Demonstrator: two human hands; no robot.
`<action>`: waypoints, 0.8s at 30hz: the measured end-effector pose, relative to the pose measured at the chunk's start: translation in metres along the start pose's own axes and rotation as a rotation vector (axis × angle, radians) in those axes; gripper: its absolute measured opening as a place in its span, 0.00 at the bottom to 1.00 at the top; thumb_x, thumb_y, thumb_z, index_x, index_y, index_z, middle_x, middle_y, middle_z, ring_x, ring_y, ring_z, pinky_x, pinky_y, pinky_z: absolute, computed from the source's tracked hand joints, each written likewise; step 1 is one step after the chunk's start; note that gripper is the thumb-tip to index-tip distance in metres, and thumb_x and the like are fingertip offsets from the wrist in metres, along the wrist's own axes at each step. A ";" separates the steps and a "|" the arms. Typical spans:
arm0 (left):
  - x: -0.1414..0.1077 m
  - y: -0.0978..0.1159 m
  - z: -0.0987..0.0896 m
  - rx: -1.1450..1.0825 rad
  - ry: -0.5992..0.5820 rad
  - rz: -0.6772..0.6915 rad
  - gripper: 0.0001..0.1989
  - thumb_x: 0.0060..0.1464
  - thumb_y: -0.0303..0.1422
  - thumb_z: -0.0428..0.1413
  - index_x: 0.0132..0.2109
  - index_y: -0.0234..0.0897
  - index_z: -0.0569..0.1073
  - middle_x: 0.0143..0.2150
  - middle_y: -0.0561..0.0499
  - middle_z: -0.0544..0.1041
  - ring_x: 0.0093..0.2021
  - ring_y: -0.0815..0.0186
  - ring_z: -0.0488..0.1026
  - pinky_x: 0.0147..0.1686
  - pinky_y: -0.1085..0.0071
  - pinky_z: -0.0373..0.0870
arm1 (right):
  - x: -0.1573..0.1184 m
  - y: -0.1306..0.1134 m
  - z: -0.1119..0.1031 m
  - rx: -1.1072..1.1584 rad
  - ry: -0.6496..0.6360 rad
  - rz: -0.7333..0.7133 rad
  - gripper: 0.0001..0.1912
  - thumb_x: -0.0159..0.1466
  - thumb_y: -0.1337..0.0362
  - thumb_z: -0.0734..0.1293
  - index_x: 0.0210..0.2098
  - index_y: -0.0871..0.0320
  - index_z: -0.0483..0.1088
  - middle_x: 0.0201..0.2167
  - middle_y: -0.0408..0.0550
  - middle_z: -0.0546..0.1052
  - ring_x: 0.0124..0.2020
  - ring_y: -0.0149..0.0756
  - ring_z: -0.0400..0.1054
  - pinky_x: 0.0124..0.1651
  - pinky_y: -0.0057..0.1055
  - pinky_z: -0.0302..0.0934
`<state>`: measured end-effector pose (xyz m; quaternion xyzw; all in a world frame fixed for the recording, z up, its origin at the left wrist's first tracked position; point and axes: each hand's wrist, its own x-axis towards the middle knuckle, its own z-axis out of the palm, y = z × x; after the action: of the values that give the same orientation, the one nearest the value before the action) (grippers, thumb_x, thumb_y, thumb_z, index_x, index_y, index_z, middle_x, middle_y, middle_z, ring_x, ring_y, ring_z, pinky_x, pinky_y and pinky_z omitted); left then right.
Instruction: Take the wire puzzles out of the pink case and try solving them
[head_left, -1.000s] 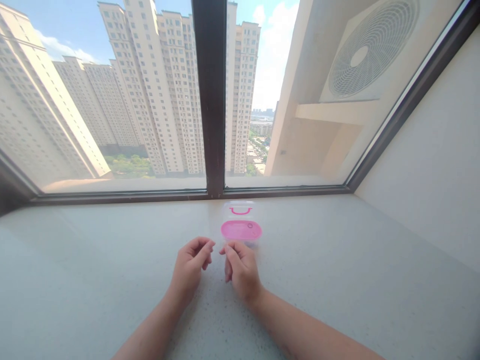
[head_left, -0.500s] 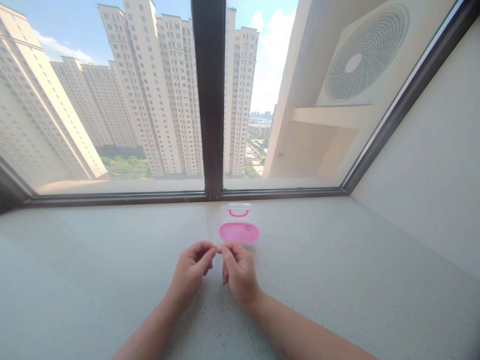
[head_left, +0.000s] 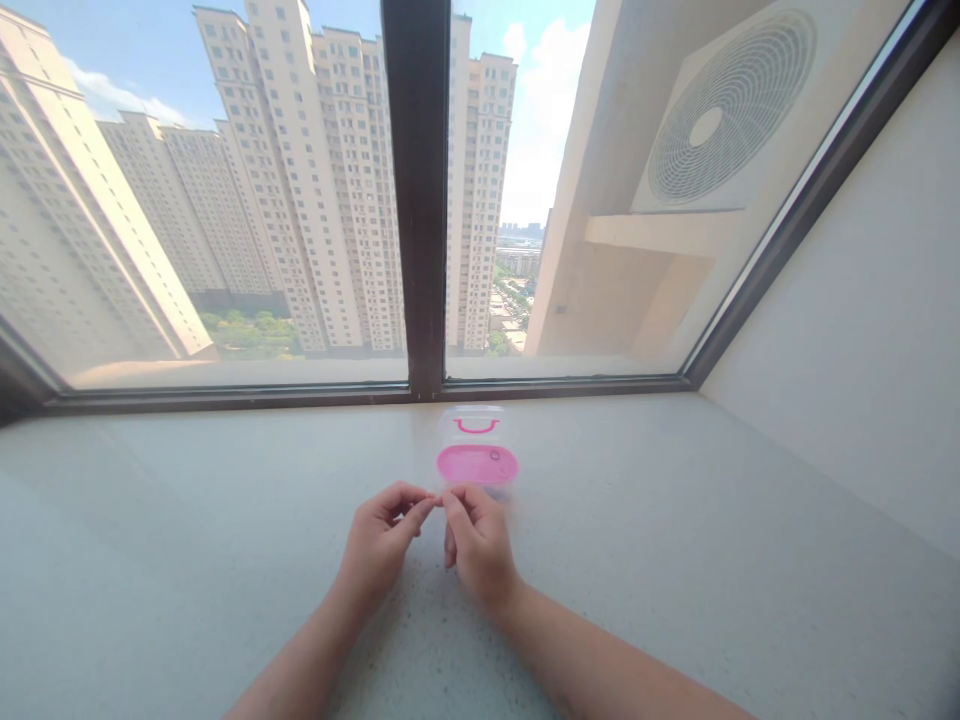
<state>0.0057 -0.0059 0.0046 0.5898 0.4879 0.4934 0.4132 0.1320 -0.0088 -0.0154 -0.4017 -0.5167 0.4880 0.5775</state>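
The left hand [head_left: 379, 540] and the right hand [head_left: 484, 548] are hovering or resting low over the pale windowsill [head_left: 645, 530]; the view is not showing clearly which. Thumb and forefinger are pressing together at the tips on each hand, and the two pairs of fingers are meeting or almost meeting in the middle. Whether they are pinching something tiny is too small to tell. Just beyond the fingers of the right hand, the oval pink tray [head_left: 469, 464] is sitting flat, with a small dark ring shape [head_left: 495, 455] showing toward its right end. A clear box [head_left: 501, 492] is showing under the tray's near edge, partly hiding behind the right hand's fingers. Farther beyond the fingers, past the tray, a clear lid [head_left: 450, 424] with a pink handle [head_left: 476, 430] is lying near the window frame [head_left: 426, 370]. The frame's dark upright is rising beyond the fingers, and tall buildings [head_left: 300, 180] are standing outside, beyond and to the left. Beyond the fingers to the right, a fan unit [head_left: 731, 115] is sitting on an outside ledge [head_left: 664, 230], and a white wall [head_left: 847, 300] is bordering the windowsill.
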 end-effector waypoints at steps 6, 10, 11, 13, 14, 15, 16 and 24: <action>0.001 0.000 -0.001 0.026 -0.011 -0.003 0.12 0.50 0.40 0.58 0.31 0.34 0.75 0.26 0.51 0.74 0.23 0.72 0.63 0.22 0.77 0.59 | 0.001 0.000 0.000 -0.009 -0.003 -0.007 0.13 0.64 0.59 0.59 0.28 0.60 0.65 0.10 0.34 0.59 0.10 0.23 0.53 0.14 0.20 0.47; 0.002 -0.002 -0.001 0.029 -0.028 -0.014 0.12 0.50 0.40 0.57 0.32 0.34 0.75 0.25 0.52 0.73 0.24 0.72 0.63 0.22 0.77 0.59 | 0.000 0.000 -0.001 -0.033 0.001 -0.022 0.13 0.64 0.58 0.59 0.28 0.61 0.65 0.10 0.34 0.59 0.10 0.23 0.52 0.15 0.20 0.47; 0.002 -0.002 -0.001 0.027 -0.031 -0.016 0.12 0.50 0.40 0.57 0.32 0.34 0.75 0.25 0.52 0.73 0.24 0.71 0.63 0.22 0.77 0.59 | 0.000 0.000 -0.001 -0.038 0.001 -0.025 0.13 0.64 0.58 0.59 0.28 0.61 0.65 0.10 0.34 0.59 0.10 0.23 0.52 0.15 0.20 0.47; 0.002 -0.002 -0.001 0.021 -0.032 -0.021 0.12 0.50 0.40 0.57 0.32 0.34 0.75 0.25 0.52 0.73 0.24 0.71 0.63 0.22 0.77 0.59 | 0.000 0.000 -0.001 -0.043 0.003 -0.025 0.14 0.64 0.58 0.59 0.28 0.61 0.65 0.10 0.34 0.59 0.11 0.23 0.53 0.15 0.20 0.47; 0.002 -0.002 -0.001 0.018 -0.030 -0.023 0.12 0.50 0.40 0.57 0.32 0.34 0.75 0.25 0.52 0.73 0.24 0.71 0.63 0.22 0.77 0.59 | 0.001 0.001 -0.001 -0.045 0.002 -0.025 0.14 0.64 0.58 0.59 0.28 0.61 0.66 0.10 0.34 0.59 0.11 0.23 0.53 0.15 0.20 0.47; 0.001 -0.002 0.000 0.016 -0.026 -0.025 0.12 0.50 0.40 0.57 0.32 0.34 0.75 0.25 0.52 0.73 0.24 0.71 0.62 0.22 0.77 0.59 | 0.001 0.001 -0.001 -0.047 0.002 -0.024 0.14 0.64 0.58 0.59 0.29 0.61 0.66 0.10 0.34 0.59 0.10 0.23 0.53 0.15 0.20 0.47; 0.001 -0.001 0.000 0.015 -0.019 -0.026 0.12 0.50 0.40 0.57 0.32 0.34 0.74 0.25 0.52 0.73 0.24 0.71 0.62 0.22 0.77 0.59 | 0.001 0.001 -0.001 -0.050 0.003 -0.022 0.14 0.64 0.58 0.59 0.29 0.61 0.66 0.11 0.34 0.59 0.10 0.23 0.53 0.14 0.20 0.47; 0.000 0.001 0.001 -0.002 -0.005 -0.019 0.11 0.51 0.39 0.56 0.31 0.34 0.73 0.26 0.51 0.73 0.24 0.71 0.62 0.23 0.76 0.60 | -0.002 0.003 -0.002 -0.216 -0.012 -0.067 0.14 0.64 0.60 0.58 0.27 0.60 0.66 0.12 0.36 0.60 0.14 0.25 0.54 0.18 0.21 0.48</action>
<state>0.0065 -0.0063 0.0053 0.5859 0.4919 0.4884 0.4197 0.1337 -0.0100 -0.0189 -0.4411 -0.5828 0.4122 0.5440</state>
